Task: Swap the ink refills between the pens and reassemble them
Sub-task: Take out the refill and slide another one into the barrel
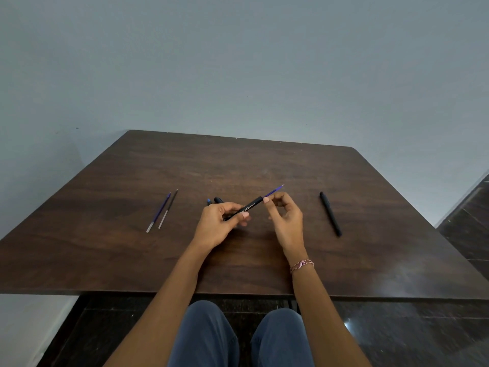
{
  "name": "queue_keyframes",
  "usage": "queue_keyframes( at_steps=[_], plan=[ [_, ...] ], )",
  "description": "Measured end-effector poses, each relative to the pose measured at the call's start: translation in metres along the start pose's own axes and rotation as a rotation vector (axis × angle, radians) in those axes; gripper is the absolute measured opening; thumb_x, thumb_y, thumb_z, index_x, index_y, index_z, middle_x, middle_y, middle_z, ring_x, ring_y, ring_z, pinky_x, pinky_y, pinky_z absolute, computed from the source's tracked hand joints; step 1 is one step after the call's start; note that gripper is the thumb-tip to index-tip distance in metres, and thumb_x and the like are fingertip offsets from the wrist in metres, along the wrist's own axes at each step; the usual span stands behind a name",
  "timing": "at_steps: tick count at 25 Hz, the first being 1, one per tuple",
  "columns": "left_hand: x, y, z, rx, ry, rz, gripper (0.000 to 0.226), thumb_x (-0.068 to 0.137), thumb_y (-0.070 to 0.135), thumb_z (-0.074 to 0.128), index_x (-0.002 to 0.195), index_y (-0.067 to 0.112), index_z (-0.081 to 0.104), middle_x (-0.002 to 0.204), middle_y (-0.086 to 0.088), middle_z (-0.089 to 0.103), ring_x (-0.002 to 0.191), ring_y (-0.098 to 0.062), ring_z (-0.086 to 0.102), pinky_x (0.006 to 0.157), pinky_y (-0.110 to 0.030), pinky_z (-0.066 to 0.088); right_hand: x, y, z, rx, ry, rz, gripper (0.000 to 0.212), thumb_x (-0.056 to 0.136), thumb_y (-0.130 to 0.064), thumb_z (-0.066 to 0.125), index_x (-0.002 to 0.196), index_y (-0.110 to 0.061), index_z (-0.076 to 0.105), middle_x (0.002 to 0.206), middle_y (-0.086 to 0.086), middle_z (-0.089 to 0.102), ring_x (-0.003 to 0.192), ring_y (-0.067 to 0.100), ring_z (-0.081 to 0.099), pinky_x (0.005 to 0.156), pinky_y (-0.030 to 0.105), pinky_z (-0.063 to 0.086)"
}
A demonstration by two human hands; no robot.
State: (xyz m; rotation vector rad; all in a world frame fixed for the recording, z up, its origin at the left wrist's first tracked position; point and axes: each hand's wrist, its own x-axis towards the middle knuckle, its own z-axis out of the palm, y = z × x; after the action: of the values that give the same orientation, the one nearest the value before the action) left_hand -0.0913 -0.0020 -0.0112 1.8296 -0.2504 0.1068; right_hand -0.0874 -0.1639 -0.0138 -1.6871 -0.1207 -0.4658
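Note:
My left hand (221, 225) grips a black pen barrel (248, 207) with white lettering, held slanted above the table. A blue refill (275, 191) sticks out of the barrel's far end. My right hand (284, 215) pinches that refill right where it leaves the barrel. Two loose refills lie side by side at the left: a blue refill (160, 211) and a black refill (169, 207). A whole black pen (330, 213) lies at the right. Behind my left hand sit a blue pen piece (209, 201) and a black pen piece (218, 200), partly hidden.
The brown wooden table (238, 165) stands against a pale wall. Its near edge runs just above my knees. A dark tiled floor shows at the right and below.

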Motion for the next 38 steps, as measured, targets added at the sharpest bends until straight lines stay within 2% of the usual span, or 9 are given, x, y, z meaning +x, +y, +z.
queue_keyframes(
  at_steps=[3,5,7,15,21,25,28,34,38],
  plan=[
    [0.0002,-0.0002,0.0006,-0.015,-0.010,-0.001,0.015,0.086,0.014,0.064,0.100,0.018,0.067,0.087,0.000,0.074,0.077,-0.012,0.072,0.074,-0.028,0.056,-0.0002,-0.0007,-0.0007,0.045,0.021,0.014,0.010,0.091,-0.033,0.059,0.089,-0.024,0.064,0.090,-0.008,0.070,0.087,0.010,0.061,0.069,0.036,0.053],
    [0.0002,-0.0011,0.0007,-0.019,-0.018,-0.002,0.014,0.087,0.014,0.064,0.100,0.018,0.067,0.086,0.000,0.074,0.077,-0.011,0.071,0.071,-0.024,0.055,0.0002,-0.0032,-0.0018,0.121,0.053,0.027,0.011,0.094,-0.030,0.055,0.095,-0.024,0.064,0.087,-0.009,0.069,0.085,0.007,0.062,0.061,0.021,0.049],
    [0.0001,-0.0016,0.0011,-0.018,-0.023,0.005,0.013,0.087,0.014,0.064,0.098,0.020,0.067,0.085,0.002,0.074,0.077,-0.010,0.071,0.068,-0.020,0.053,0.0008,-0.0055,-0.0031,0.168,0.105,0.022,0.013,0.095,-0.028,0.052,0.097,-0.022,0.064,0.083,-0.009,0.068,0.080,0.004,0.062,0.058,0.016,0.047],
    [-0.0005,-0.0013,0.0007,-0.002,-0.042,0.034,0.014,0.087,0.014,0.063,0.099,0.022,0.068,0.085,0.004,0.074,0.076,-0.008,0.071,0.066,-0.017,0.052,0.0038,-0.0068,-0.0044,0.200,0.165,0.024,0.011,0.093,-0.024,0.057,0.084,-0.025,0.063,0.076,-0.007,0.068,0.076,0.006,0.062,0.058,0.015,0.045],
    [0.0001,-0.0034,0.0000,0.043,-0.066,0.040,0.017,0.089,0.013,0.060,0.104,0.018,0.067,0.088,0.004,0.074,0.076,-0.007,0.070,0.067,-0.017,0.052,0.0029,-0.0056,-0.0014,0.175,0.128,0.003,0.009,0.092,-0.024,0.058,0.085,-0.025,0.064,0.075,-0.005,0.069,0.084,0.017,0.063,0.069,0.019,0.046],
    [-0.0004,-0.0024,0.0006,0.049,-0.066,0.059,0.018,0.089,0.014,0.060,0.105,0.020,0.065,0.090,0.003,0.073,0.075,-0.008,0.070,0.067,-0.020,0.053,0.0023,-0.0062,-0.0017,0.188,0.111,0.010,0.009,0.093,-0.024,0.057,0.086,-0.025,0.064,0.075,-0.004,0.069,0.083,0.016,0.063,0.062,0.013,0.045],
    [-0.0008,-0.0010,0.0010,0.029,-0.063,0.095,0.016,0.089,0.015,0.060,0.103,0.021,0.064,0.093,0.000,0.074,0.073,-0.011,0.070,0.067,-0.024,0.055,0.0028,-0.0057,-0.0022,0.217,0.110,0.055,0.011,0.093,-0.025,0.056,0.089,-0.021,0.065,0.075,-0.004,0.069,0.078,0.008,0.063,0.059,0.017,0.044],
    [-0.0010,-0.0041,0.0011,-0.080,0.052,0.118,0.015,0.091,0.013,0.057,0.105,0.016,0.061,0.091,0.002,0.074,0.071,-0.015,0.070,0.062,-0.024,0.052,0.0063,-0.0041,-0.0037,0.294,0.096,0.113,0.013,0.096,-0.022,0.052,0.094,-0.018,0.065,0.084,-0.004,0.067,0.070,0.000,0.056,0.058,0.019,0.043],
    [0.0019,-0.0059,-0.0032,-0.166,0.215,0.128,0.015,0.091,0.015,0.057,0.106,0.011,0.057,0.091,0.001,0.074,0.070,-0.016,0.071,0.059,-0.024,0.053,0.0057,-0.0038,-0.0036,0.277,0.074,0.122,0.014,0.096,-0.022,0.051,0.093,-0.018,0.064,0.083,-0.005,0.067,0.071,0.000,0.057,0.059,0.019,0.044]
  ],
)
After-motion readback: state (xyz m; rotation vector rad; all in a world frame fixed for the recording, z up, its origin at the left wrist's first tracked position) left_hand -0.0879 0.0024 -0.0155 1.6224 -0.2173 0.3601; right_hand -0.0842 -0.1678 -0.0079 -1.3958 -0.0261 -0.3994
